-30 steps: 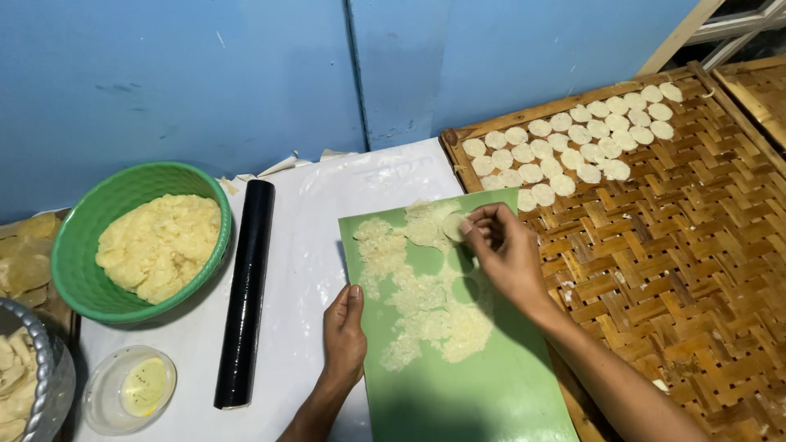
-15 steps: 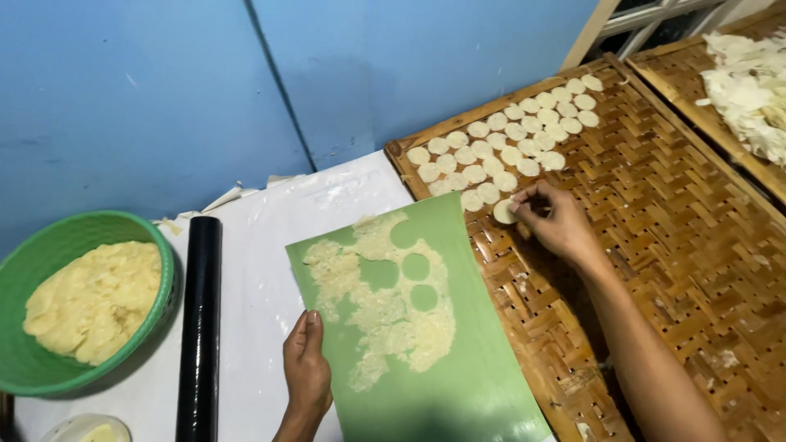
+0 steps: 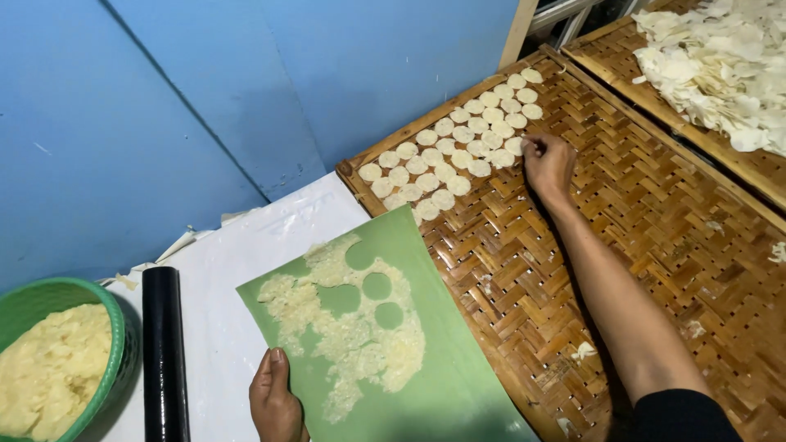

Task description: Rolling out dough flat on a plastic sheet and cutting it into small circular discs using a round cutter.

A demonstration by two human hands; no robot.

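Currently right hand [image 3: 548,164], fingers pinched together on a dough disc [image 3: 516,146] at the far rows on the woven tray [image 3: 655,245]; left hand [image 3: 274,401] flat, fingers apart, pressing the near-left green sheet [image 3: 442,385]

Taking the woven bamboo tray [image 3: 655,245] as landmark: its near and right stretches lie bare, giving open passage, crossed only by the reaching arm of the right hand [image 3: 550,164]. Its far-left corner is packed with rows of dough discs [image 3: 454,155]. Left of the tray, the green mat [image 3: 458,385] carries a thin dough sheet [image 3: 352,336]. Farther left, a black rolling pin [image 3: 164,352] and a green bowl [image 3: 123,327] block the white surface [image 3: 246,245]. Behind the tray, a blue wall [image 3: 205,98] closes the way.
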